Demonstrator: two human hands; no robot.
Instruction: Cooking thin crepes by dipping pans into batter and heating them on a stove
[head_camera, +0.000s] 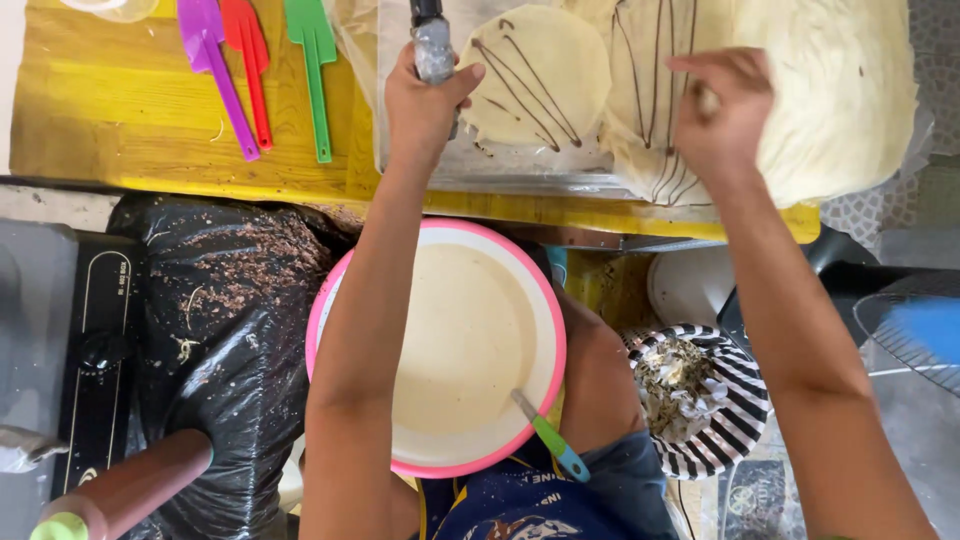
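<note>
Food-making stall: batter bowl (437, 340), crepes (540, 75).

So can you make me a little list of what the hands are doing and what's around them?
left hand: grips a squeeze bottle
right hand: on a thin round crepe
crepe marks: dark drizzled lines
pink-rimmed bowl: pale batter, spoon inside
yellow table: purple, red, green spatulas
striped bag: scraps

Left hand (425, 100) around a squeeze bottle (433, 45) over chocolate-striped crepe (540, 75); right hand (720, 115) on stacked crepes (840, 90).
</note>
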